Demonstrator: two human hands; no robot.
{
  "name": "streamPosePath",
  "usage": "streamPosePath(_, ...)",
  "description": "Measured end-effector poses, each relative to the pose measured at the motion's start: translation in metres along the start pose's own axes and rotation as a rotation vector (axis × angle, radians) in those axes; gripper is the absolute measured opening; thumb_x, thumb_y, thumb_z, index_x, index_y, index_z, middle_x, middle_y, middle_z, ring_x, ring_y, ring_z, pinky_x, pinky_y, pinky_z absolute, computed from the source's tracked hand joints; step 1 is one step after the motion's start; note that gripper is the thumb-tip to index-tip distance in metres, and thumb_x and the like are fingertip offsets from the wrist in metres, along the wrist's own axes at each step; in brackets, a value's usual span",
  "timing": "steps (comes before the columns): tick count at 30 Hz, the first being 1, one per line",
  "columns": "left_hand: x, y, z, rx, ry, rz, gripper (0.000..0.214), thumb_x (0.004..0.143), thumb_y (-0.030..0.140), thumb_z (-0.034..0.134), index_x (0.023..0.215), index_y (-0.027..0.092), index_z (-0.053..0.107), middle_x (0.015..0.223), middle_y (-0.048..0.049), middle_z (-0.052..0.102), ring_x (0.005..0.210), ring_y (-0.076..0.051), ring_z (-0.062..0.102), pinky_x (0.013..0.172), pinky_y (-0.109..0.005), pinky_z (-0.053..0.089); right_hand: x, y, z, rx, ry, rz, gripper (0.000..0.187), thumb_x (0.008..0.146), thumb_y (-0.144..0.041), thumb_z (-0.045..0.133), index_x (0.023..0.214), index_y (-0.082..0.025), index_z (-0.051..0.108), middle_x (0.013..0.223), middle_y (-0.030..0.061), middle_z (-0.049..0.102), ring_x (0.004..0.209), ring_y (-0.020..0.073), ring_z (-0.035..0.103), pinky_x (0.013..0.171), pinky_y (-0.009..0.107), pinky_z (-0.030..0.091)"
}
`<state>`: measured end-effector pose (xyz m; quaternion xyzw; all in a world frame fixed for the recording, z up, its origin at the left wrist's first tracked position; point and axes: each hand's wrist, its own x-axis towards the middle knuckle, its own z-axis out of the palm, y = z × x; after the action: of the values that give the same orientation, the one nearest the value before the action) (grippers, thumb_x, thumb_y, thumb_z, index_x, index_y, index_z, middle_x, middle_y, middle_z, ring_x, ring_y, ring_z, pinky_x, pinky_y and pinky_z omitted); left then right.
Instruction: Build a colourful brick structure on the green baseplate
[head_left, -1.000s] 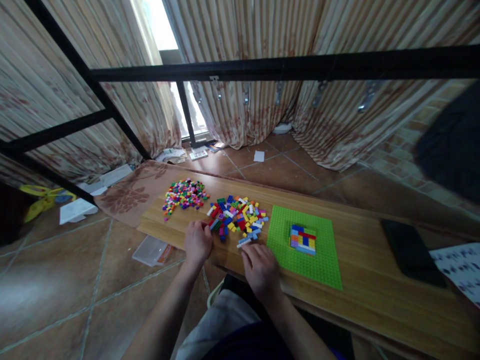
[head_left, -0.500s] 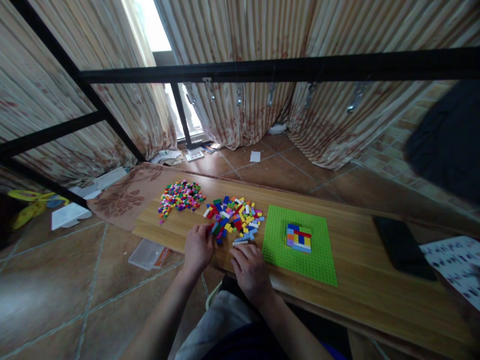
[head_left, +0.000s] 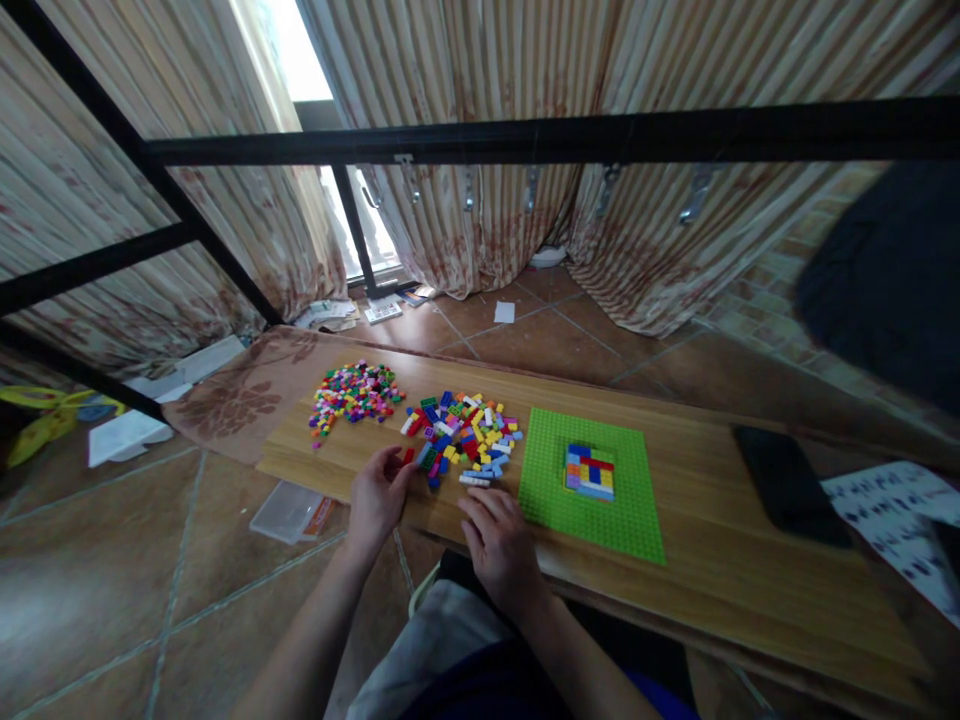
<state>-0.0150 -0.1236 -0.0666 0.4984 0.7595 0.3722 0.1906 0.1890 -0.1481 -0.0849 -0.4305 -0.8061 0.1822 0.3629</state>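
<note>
My left hand [head_left: 379, 495] is at the near left side of a heap of toy building bricks [head_left: 472, 430]. Its thumb and forefinger close around a small red brick [head_left: 409, 456]. My right hand [head_left: 496, 535] rests at the table's near edge, fingers loosely bent, with nothing visible in them. Just beyond those fingertips lies a white brick [head_left: 474, 480], apart from the heap. To the right, a green baseplate [head_left: 630, 520] carries a flat block of joined bricks [head_left: 590, 473] in blue, red, yellow, orange and white.
A pile of smaller colourful bricks [head_left: 356, 395] lies on the wooden table [head_left: 705, 590] at the left. At the right are a dark flat object [head_left: 787, 490] and a printed sheet [head_left: 892, 515]. A clear plastic box [head_left: 283, 512] is on the floor. A black metal bar [head_left: 480, 140] crosses behind.
My left hand has drawn slightly left, and the red brick now shows at its fingertips. My right fingers have come back a little from the white brick. The whole view has shifted slightly.
</note>
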Motion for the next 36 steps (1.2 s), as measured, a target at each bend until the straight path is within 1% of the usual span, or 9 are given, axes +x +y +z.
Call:
streamPosePath(3,0.000,0.002,-0.002,-0.096,0.025,0.008,0.049,0.077,0.049,0.061,0.112,0.013,0.061,0.081,-0.0036,0.066,0.070,-0.018,0.062,0.069,-0.031,0.051,0.000,-0.003,-0.005,0.068,0.031,0.034,0.026,0.091,-0.016,0.048,0.110,-0.020,0.065,0.112,0.0086,0.066,0.108,0.0242,0.056,0.095,0.042,0.044)
streamPosePath(6,-0.008,0.017,-0.002,-0.093,0.026,0.119,0.044,0.079,0.045,0.062,0.111,0.015,0.062,0.083,-0.0035,0.067,0.074,-0.017,0.063,0.072,-0.031,0.052,0.004,-0.008,-0.012,0.208,0.064,0.116,0.025,0.091,-0.019,0.047,0.110,-0.020,0.065,0.109,0.0087,0.067,0.105,0.0226,0.059,0.094,0.040,0.046)
streamPosePath(13,-0.046,0.068,0.023,-0.004,-0.203,0.656,0.023,0.089,0.024,0.055,0.111,0.020,0.060,0.102,-0.0067,0.067,0.095,-0.018,0.064,0.084,-0.032,0.053,0.009,-0.010,-0.037,0.789,0.112,0.508,0.025,0.089,-0.036,0.055,0.104,-0.019,0.066,0.095,0.0064,0.071,0.086,0.0187,0.067,0.077,0.031,0.054)
streamPosePath(17,-0.055,0.085,0.041,-0.002,-0.286,0.823,0.024,0.090,0.020,0.054,0.114,0.019,0.057,0.099,-0.0069,0.066,0.092,-0.018,0.062,0.082,-0.031,0.054,0.000,0.000,-0.058,0.808,0.180,0.653,0.022,0.083,-0.039,0.062,0.089,-0.019,0.068,0.082,0.0037,0.071,0.077,0.0178,0.066,0.071,0.029,0.052)
streamPosePath(20,-0.057,0.094,0.053,0.005,-0.363,0.873,0.027,0.090,0.019,0.053,0.117,0.020,0.055,0.098,-0.0062,0.065,0.092,-0.018,0.061,0.082,-0.032,0.054,-0.009,0.011,-0.076,0.741,0.211,0.657,0.020,0.080,-0.039,0.064,0.085,-0.020,0.069,0.081,0.0031,0.071,0.077,0.0175,0.065,0.073,0.030,0.051)
streamPosePath(23,-0.055,0.103,0.066,-0.024,-0.406,0.838,0.035,0.086,0.015,0.055,0.121,0.021,0.053,0.106,-0.0068,0.063,0.100,-0.019,0.059,0.088,-0.035,0.053,-0.016,0.030,-0.094,0.640,0.276,0.636,0.020,0.079,-0.038,0.065,0.087,-0.021,0.070,0.088,0.0042,0.072,0.084,0.0191,0.065,0.079,0.033,0.051)
streamPosePath(28,-0.041,0.115,0.095,-0.145,-0.365,0.601,0.034,0.083,0.013,0.056,0.117,0.017,0.054,0.112,-0.0091,0.061,0.099,-0.019,0.060,0.088,-0.036,0.052,-0.018,0.077,-0.114,0.461,0.484,0.632,0.025,0.079,-0.039,0.065,0.094,-0.020,0.071,0.093,0.0062,0.072,0.087,0.0200,0.065,0.083,0.037,0.050)
streamPosePath(32,-0.029,0.124,0.119,-0.201,-0.401,0.448,0.030,0.081,0.013,0.057,0.111,0.016,0.057,0.102,-0.0069,0.064,0.082,-0.015,0.063,0.077,-0.032,0.054,-0.014,0.105,-0.115,0.294,0.470,0.504,0.025,0.082,-0.041,0.063,0.096,-0.023,0.073,0.098,0.0069,0.069,0.092,0.0202,0.063,0.084,0.037,0.050)
streamPosePath(36,-0.025,0.130,0.135,-0.215,-0.431,0.373,0.028,0.081,0.013,0.058,0.108,0.015,0.059,0.101,-0.0069,0.066,0.084,-0.016,0.064,0.079,-0.032,0.054,-0.014,0.115,-0.110,0.085,0.441,0.391,0.026,0.087,-0.039,0.058,0.103,-0.025,0.073,0.099,0.0072,0.065,0.093,0.0198,0.061,0.084,0.037,0.050)
